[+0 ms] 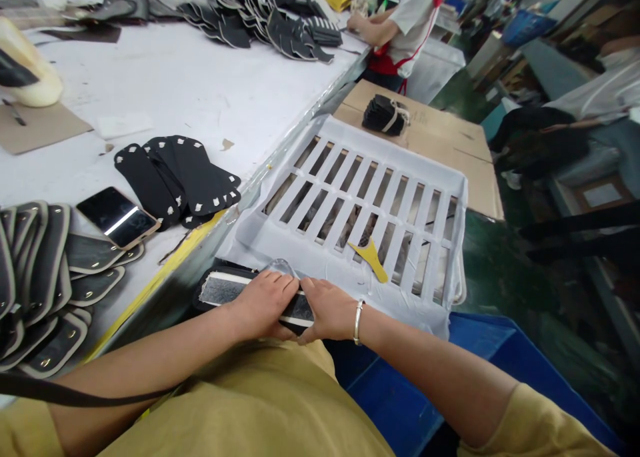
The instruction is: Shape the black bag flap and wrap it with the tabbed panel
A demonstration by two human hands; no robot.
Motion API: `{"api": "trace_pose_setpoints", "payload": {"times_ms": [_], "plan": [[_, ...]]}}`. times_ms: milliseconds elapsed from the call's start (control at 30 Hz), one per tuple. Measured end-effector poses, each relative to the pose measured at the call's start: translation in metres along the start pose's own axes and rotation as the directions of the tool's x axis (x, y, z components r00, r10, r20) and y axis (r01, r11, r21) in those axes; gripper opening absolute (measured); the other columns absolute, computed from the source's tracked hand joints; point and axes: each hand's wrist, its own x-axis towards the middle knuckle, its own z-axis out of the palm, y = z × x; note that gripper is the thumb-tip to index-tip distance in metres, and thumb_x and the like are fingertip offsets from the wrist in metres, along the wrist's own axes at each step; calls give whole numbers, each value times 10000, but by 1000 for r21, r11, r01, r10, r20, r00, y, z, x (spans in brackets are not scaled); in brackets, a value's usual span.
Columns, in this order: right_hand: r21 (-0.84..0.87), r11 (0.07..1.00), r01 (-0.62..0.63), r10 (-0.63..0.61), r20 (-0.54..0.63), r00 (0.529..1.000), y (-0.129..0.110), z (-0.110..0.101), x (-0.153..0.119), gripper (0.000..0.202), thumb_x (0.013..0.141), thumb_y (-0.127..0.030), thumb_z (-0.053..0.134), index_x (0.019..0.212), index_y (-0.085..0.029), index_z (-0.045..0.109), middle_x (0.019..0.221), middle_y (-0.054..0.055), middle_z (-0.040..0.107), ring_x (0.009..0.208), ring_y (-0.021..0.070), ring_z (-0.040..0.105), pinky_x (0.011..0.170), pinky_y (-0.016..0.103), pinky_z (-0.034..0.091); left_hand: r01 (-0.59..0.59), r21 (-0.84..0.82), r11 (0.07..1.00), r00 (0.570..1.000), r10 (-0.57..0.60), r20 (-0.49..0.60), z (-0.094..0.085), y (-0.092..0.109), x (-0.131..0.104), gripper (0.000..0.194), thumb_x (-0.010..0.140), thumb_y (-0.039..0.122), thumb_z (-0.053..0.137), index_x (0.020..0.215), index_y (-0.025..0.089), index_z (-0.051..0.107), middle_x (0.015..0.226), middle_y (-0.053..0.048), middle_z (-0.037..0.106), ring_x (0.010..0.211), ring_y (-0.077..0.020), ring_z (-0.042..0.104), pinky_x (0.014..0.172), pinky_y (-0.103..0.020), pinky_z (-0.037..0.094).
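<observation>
Close to my body, my left hand (267, 302) and my right hand (330, 310) meet with thumbs near each other. Both are closed round a long black piece with white edge strips (223, 289), which juts out to the left of my left hand. The fingers hide its middle and right end. A clear plastic edge (281, 265) shows just beyond my left fingers. Right in front lies a grey slotted tray (310, 233), and a yellow fork-ended tool (371, 259) rests on its slats.
On the white table (200, 90) at left lie black panels with white patches (187, 170), a phone (117, 215) and a pile of light-edged black pieces (37, 263). A bundle (385, 115) sits on cardboard (465, 150). A co-worker (407, 27) stands beyond; a blue bin (480, 357) is at right.
</observation>
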Motion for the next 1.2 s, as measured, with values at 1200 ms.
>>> {"api": "trace_pose_setpoints", "payload": {"times_ms": [1200], "plan": [[600,796,-79,306,-287,908,3,55,-46,816,681,-337,673,1354,-193,234,1347,119,405,1221,256,416,1056,435,326,41,-43,998,999,-41,7,0,-53,-48,999,541,673,670,1352,197,336,1347,-109,462,1195,-277,430,998,-387,251]]}}
